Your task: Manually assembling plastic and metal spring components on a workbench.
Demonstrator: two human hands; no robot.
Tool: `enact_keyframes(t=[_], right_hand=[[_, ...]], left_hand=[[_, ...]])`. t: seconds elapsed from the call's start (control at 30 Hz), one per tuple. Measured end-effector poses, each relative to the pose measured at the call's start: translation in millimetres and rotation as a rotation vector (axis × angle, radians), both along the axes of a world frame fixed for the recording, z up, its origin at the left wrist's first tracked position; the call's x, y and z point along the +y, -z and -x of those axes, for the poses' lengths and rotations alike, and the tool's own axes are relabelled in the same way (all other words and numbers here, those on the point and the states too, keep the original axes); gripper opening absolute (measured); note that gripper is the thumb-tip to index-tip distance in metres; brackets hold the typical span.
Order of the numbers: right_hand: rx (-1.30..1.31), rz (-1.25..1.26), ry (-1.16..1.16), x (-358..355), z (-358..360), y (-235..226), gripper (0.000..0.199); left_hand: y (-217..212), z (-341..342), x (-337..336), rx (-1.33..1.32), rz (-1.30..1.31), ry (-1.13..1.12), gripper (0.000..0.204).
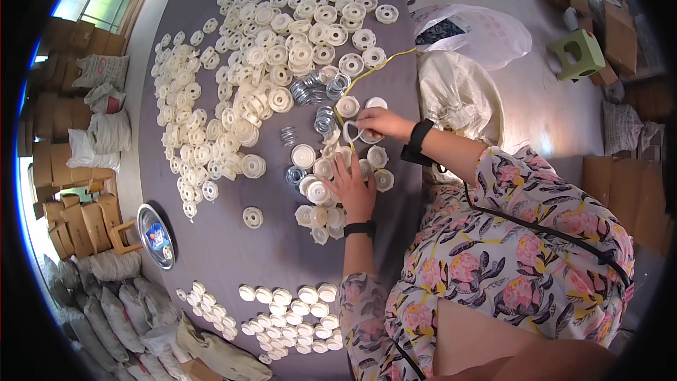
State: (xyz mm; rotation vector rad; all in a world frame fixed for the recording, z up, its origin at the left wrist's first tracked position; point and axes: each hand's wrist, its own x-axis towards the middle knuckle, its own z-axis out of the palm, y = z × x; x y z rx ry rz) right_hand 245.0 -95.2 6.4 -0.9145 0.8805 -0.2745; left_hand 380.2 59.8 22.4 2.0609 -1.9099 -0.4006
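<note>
Between the fingers of my right hand (383, 125), a thin white plastic ring (350, 132) is pinched at its edge, tilted above the table. My left hand (352, 187) rests with spread fingers over white plastic discs (317, 191), close to a yellow cord (381, 63); what lies under the palm is hidden. Metal coil springs (325, 121) sit beside the hands, one of them (288, 135) standing apart. A round white cap (303, 156) lies left of my fingers. Translucent white pieces (319, 221) cluster by my left wrist.
A large spread of white slotted wheels (240, 92) covers the table's (211, 247) far left. Stacked white assembled pieces (293, 321) stand in rows at the near end. A metal tray (156, 236) lies at the left edge. A woven sack (458, 88) stands against the right edge.
</note>
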Motion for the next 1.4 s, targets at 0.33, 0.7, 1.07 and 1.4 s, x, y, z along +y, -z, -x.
enact_keyframes(t=[0.33,0.7,1.07,1.4], right_hand=[[0.405,0.103,0.551,-37.4,65.1,27.9,0.023],[0.437,-0.283,0.479,-30.7,68.5,37.6,0.033],[0.555,-0.390,0.512,-28.4,40.0,37.4,0.044],[0.646,-0.391,0.567,-29.3,40.8,40.1,0.047]], left_hand=[[12.0,8.4,6.1,0.005,-0.028,0.029,0.055],[-1.8,-86.3,-11.6,0.229,0.144,-0.281,0.044],[22.7,-144.0,-62.9,0.775,-0.161,-0.262,0.053],[17.1,-214.2,-59.0,0.330,0.143,-0.248,0.044]])
